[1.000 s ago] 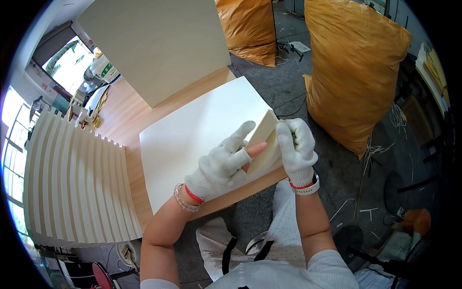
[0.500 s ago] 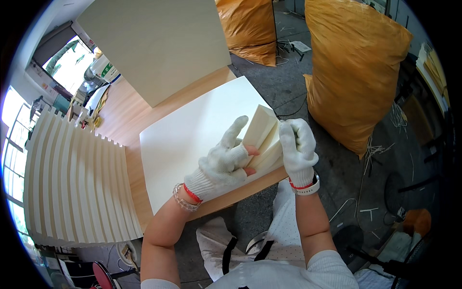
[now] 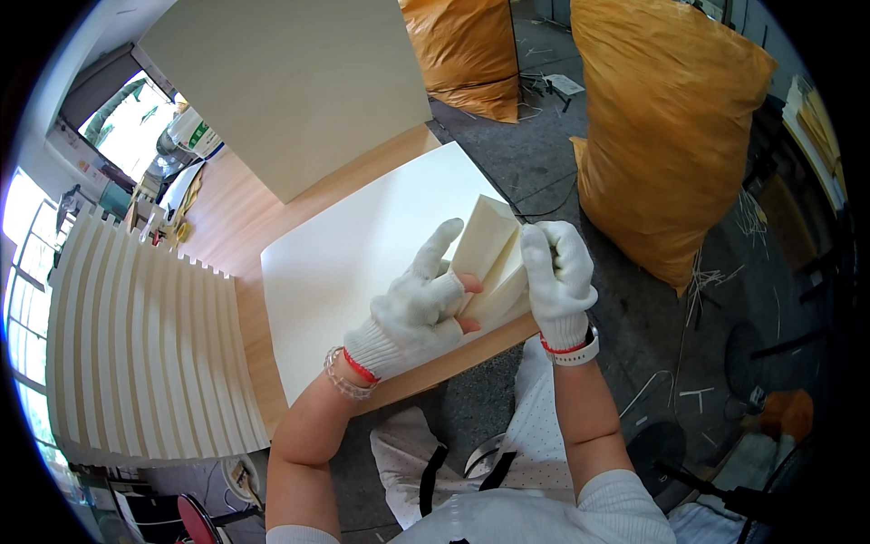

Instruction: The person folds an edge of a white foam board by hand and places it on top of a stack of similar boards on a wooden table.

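Observation:
A folded cream sheet (image 3: 490, 238), stiff and box-like, stands tilted near the right edge of a large white sheet (image 3: 335, 263). My left hand (image 3: 412, 304), in a white glove with two bare fingertips, grips its left side. One gloved finger of that hand stretches away over the white sheet. At the piece's right edge my right hand (image 3: 560, 272), also gloved, is closed in a pinch on it. The right fingertips and whatever lies between them are partly hidden.
A wood-coloured table (image 3: 258, 349) lies under the sheets. On it stand a large beige board (image 3: 299, 91) and, at left, a ribbed stack of cream strips (image 3: 145, 340). Two orange sacks, one large (image 3: 666, 127), stand on the dark floor, among scattered strips (image 3: 711, 281).
Both hands and the folded sheet keep nearly the same pose. The whole view has shifted very slightly.

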The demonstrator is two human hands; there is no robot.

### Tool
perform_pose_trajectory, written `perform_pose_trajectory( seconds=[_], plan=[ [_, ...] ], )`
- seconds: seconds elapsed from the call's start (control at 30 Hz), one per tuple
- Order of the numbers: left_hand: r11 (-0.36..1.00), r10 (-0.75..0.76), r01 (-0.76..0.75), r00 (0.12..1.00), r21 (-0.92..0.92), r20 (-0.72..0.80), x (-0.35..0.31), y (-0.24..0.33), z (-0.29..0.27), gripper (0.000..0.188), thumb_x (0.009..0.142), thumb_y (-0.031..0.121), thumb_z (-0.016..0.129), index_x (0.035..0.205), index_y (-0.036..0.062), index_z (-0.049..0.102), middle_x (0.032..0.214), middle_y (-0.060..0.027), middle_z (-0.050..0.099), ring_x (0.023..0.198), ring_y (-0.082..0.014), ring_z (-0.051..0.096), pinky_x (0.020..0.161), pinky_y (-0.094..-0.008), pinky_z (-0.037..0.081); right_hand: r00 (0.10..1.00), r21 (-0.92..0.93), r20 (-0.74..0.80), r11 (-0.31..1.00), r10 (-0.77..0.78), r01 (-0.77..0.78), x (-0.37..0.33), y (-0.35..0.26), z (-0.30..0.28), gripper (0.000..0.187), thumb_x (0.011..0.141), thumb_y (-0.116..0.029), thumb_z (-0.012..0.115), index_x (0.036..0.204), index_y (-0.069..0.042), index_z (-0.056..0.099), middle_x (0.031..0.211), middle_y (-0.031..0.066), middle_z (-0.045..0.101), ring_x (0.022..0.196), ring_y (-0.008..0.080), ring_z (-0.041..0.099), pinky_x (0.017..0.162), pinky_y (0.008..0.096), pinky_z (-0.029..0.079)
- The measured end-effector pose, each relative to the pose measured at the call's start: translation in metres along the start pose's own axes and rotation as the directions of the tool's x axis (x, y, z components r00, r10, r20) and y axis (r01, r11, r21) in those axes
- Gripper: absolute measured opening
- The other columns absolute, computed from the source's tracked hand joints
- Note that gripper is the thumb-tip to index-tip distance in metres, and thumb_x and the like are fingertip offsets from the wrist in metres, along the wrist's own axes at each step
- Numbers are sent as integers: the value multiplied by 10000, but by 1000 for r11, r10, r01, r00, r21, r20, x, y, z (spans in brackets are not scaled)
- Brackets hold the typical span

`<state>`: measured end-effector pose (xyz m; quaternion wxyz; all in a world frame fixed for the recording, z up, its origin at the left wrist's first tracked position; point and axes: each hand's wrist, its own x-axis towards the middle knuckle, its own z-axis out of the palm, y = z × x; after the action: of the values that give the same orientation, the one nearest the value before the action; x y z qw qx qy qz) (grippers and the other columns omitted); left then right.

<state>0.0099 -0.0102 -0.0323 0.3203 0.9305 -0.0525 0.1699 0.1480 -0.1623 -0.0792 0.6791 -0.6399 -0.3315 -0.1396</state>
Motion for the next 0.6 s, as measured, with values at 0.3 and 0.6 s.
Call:
perform_pose_trajectory(
  seconds=[0.3, 0.6],
  plan=[
    [999, 37, -37, 999, 21, -26, 0, -7, 2, 418, 693, 3, 850, 1059, 105, 675, 1611, -269, 304, 1309, -450, 561, 987, -405, 543, 1000, 7, 13, 1000, -5, 5, -2, -1, -2, 171, 973, -114, 684, 861, -18, 596, 760, 62, 592, 654, 157, 547, 609, 332, 449],
    [999, 48, -48, 997, 5, 66, 2, -3, -5, 417, 764, -91, 695, 1155, 51, 723, 1605, -317, 316, 1439, -423, 443, 1096, -371, 438, 999, 62, 33, 998, 17, -19, 0, -3, -4, 155, 963, -106, 696, 870, -20, 605, 763, 48, 600, 644, 126, 541, 595, 312, 446]
  ],
)
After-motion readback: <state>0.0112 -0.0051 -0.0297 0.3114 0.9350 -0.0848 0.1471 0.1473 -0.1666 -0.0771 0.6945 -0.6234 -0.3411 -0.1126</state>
